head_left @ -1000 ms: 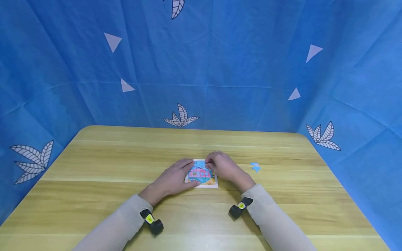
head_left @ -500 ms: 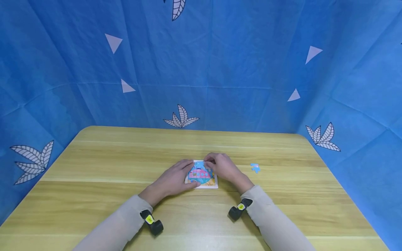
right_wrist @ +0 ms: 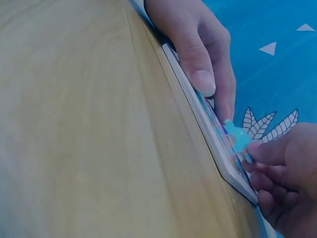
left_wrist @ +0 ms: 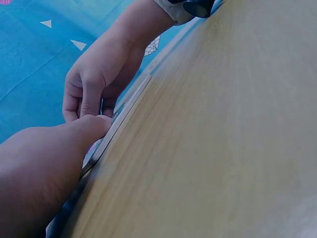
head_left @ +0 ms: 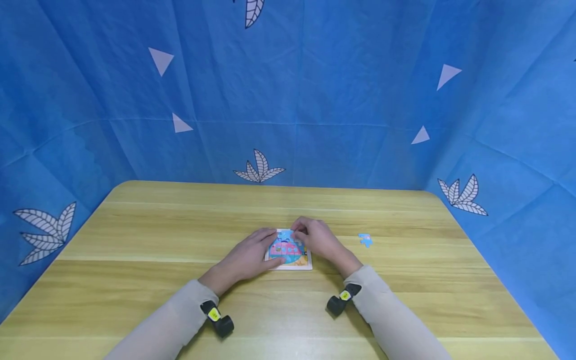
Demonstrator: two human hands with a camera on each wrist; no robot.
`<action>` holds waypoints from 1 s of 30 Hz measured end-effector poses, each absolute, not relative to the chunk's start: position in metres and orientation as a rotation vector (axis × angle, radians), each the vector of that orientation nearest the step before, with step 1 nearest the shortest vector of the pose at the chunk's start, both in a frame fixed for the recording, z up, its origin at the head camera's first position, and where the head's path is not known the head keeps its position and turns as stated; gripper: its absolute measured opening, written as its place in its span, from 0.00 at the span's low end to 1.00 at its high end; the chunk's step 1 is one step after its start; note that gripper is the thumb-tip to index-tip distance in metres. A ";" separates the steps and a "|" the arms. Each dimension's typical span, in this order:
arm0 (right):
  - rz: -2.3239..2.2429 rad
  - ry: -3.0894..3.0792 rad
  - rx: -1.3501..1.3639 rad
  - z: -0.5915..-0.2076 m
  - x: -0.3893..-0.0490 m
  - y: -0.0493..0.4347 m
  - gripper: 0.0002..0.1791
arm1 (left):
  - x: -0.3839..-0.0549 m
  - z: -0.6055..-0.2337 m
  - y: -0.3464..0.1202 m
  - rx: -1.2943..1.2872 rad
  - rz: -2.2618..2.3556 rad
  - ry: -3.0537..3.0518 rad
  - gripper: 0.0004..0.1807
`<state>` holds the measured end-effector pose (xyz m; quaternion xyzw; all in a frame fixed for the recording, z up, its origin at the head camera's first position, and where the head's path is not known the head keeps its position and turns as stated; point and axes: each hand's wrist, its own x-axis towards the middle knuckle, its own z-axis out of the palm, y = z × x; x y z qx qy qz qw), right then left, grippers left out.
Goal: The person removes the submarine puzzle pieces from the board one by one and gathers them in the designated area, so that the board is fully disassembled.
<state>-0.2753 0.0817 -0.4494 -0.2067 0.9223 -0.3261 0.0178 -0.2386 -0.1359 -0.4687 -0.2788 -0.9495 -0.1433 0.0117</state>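
A small jigsaw puzzle in a white frame [head_left: 299, 267] lies on the table, showing a pink and blue picture. My left hand [head_left: 247, 256] rests on its left side, thumb near the front rim and fingers stretched towards the back. Between thumb and fingers, my right hand [head_left: 321, 242] pinches a light blue puzzle piece [right_wrist: 238, 139]. In the right wrist view this piece is tilted up over the puzzle, near the fingers of the left hand. The head view mostly hides it behind the right hand. Another blue puzzle piece [head_left: 366, 240] lies loose to the right.
The wooden table [head_left: 180, 215] has rounded far corners. Blue cloth [head_left: 342, 100] with white leaves and triangles hangs behind it and along both sides. Each wrist wears a black camera [head_left: 336, 305] on a strap.
My right hand has shifted slightly left over the upper part of the puzzle, with its fingers still pinched. The left hand and the loose piece have stayed in place.
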 end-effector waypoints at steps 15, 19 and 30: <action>-1.216 2.823 -0.606 -0.447 -0.278 0.086 0.03 | -0.238 -0.468 -0.135 -0.854 -0.438 -2.974 0.44; -1.229 2.816 -0.592 -0.446 -0.278 0.089 0.04 | -0.238 -0.467 -0.135 -0.858 -0.445 -2.973 0.44; -1.255 2.801 -0.566 -0.438 -0.281 0.104 0.04 | -0.239 -0.467 -0.135 -0.858 -0.436 -2.984 0.45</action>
